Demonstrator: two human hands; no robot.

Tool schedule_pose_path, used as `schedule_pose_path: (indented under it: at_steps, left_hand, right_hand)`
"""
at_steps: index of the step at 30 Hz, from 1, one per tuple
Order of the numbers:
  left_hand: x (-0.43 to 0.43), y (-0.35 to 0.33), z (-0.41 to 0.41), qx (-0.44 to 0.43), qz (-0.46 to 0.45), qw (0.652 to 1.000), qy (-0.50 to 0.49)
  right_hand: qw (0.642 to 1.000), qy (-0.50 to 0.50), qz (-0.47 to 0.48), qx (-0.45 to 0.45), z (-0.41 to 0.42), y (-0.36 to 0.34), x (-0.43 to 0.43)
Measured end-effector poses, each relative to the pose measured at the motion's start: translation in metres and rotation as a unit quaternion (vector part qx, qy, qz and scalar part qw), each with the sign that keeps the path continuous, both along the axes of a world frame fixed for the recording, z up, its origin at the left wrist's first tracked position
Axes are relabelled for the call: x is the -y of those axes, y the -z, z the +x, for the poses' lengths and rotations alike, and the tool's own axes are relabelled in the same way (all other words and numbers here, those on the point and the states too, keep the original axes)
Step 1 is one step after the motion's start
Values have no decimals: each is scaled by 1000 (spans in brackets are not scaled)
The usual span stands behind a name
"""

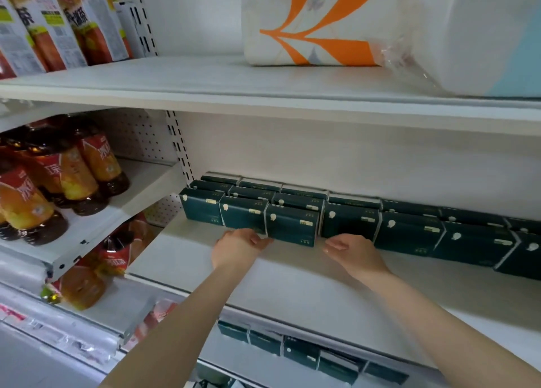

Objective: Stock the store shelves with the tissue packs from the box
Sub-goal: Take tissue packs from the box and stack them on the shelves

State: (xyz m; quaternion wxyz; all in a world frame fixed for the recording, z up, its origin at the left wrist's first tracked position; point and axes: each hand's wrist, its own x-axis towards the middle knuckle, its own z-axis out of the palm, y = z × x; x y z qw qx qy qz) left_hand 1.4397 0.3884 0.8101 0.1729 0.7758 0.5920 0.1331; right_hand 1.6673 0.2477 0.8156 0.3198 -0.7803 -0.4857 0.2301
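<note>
Left hand [238,242] and right hand [351,251] flank tissue pack [291,225]; tea bottles [87,165] stand left.

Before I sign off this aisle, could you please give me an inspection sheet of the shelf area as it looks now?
Surface: white middle shelf, stocked along its back half.
Job's things: dark green tissue packs standing in rows, fronts outward; box not in view.
Clutter: nothing seen.
Hands: left hand and right hand low before the front row, fingers relaxed, holding nothing.
Cables: nothing seen.
Surroundings: tea bottles on the left shelves, large orange-patterned paper pack above, more green packs on the shelf below.
</note>
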Motion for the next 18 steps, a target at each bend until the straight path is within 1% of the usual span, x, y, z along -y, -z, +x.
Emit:
schedule_pose_path:
  at_steps: [2, 5, 8, 11, 14, 16, 18]
  left_hand:
    - [9, 0, -18, 13, 13, 1000, 19]
    - [18, -7, -51, 27, 6, 999, 45]
    - [31, -21, -85, 38, 26, 996, 72]
    - [49, -33, -124, 47, 47, 992, 109]
    - [74, -40, -172, 25, 27, 993, 116]
    - [96, -38, -205, -13, 25, 991, 129]
    - [119, -30, -238, -31, 20, 991, 131]
  right_hand:
    - [999, 9, -32, 27, -1, -6, 8]
    - [998, 1, -54, 38, -19, -20, 18]
    - [992, -88, -26, 82, -49, -33, 22]
    - [975, -177, 22, 131, -88, -45, 20]
    - [939, -295, 5, 179, -132, -50, 11]
    - [901, -375, 3, 220, -161, -47, 4]
    - [861, -440, 18, 253, -190, -42, -1]
